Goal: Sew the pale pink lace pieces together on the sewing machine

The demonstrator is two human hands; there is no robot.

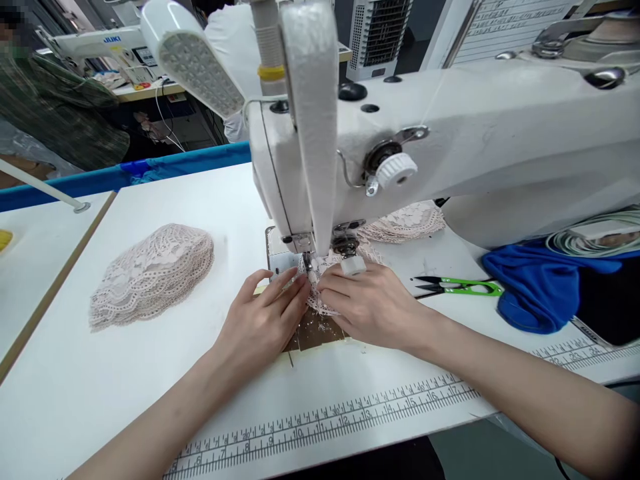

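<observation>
Under the needle of a white sewing machine [435,127] lies a pale pink lace piece [323,307]. My left hand [267,310] rests at the left of the presser foot [308,261], its fingers spread and lying on the machine plate and the lace's edge. My right hand [367,300] is on the lace at the right of the needle. Its fingers are curled and pressed on the lace, with the fingertips partly hidden. Behind my right hand is a stack of lace pieces [407,223]. Another lace stack [153,277] sits on the table to the left.
Green thread snips [460,287] lie right of my right hand, near a blue cloth [535,287] and a dark phone-like object [610,300]. A printed ruler [320,423] runs along the table's front edge. A lamp [193,57] hangs above. Another person [55,107] is at the back left.
</observation>
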